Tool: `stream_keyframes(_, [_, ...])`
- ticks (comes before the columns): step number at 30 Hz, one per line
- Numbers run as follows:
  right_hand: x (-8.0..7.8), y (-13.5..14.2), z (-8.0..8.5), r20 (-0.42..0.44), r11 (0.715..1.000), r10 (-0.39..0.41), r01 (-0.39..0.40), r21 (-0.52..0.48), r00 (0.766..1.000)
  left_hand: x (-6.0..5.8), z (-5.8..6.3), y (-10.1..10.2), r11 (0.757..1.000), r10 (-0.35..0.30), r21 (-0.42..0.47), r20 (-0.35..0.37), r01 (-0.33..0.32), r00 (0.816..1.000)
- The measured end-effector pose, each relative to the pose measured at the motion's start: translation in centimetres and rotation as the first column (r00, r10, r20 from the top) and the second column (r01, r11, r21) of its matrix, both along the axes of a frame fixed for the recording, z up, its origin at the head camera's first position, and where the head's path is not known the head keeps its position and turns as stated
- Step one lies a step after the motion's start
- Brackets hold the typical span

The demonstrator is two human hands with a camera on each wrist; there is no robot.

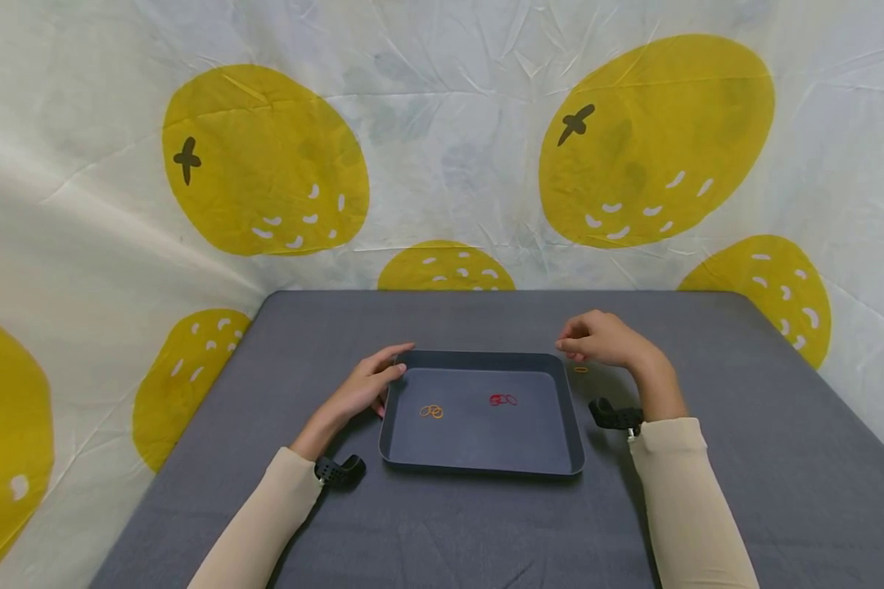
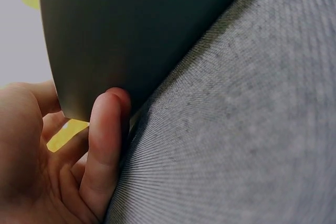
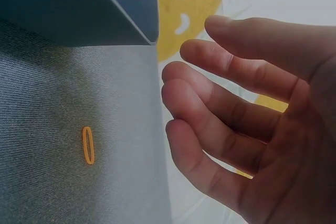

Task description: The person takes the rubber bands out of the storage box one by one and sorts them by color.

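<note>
A dark grey tray (image 1: 479,450) lies on the table, and my left hand (image 1: 368,383) grips its far left corner, thumb at the rim. From the left wrist view, the fingers (image 2: 105,129) bend against the tray's outer wall (image 2: 131,30). Inside the tray are a small cluster of orange rubber bands (image 1: 431,411) on the left and a cluster of red rubber bands (image 1: 502,400) right of centre. Off the tray's right side, a single orange rubber band (image 3: 88,145) lies on the table. My right hand (image 1: 600,337) hovers above it, fingers loosely curled, holding nothing.
A grey cloth covers the table (image 1: 486,523). Behind it and on the left hangs a white curtain (image 1: 449,164) with large yellow fruit prints. Black wrist devices (image 1: 341,472) sit on both forearms, close to the tray's sides.
</note>
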State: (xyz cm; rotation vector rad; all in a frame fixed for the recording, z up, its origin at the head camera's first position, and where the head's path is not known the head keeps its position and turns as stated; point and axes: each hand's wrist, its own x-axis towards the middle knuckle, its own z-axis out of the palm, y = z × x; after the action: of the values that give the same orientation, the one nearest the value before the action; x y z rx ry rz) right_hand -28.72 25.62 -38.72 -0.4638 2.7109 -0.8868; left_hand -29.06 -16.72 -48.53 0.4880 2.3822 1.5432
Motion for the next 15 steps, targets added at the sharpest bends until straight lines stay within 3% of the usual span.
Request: stream_keyframes(15, [-0.15,-0.14,-0.30,0.019,1.000,0.013,-0.013,-0.003,1.000,0.00,0.05,0.03,1.000,0.004,-0.005,-0.003,-0.004,1.000])
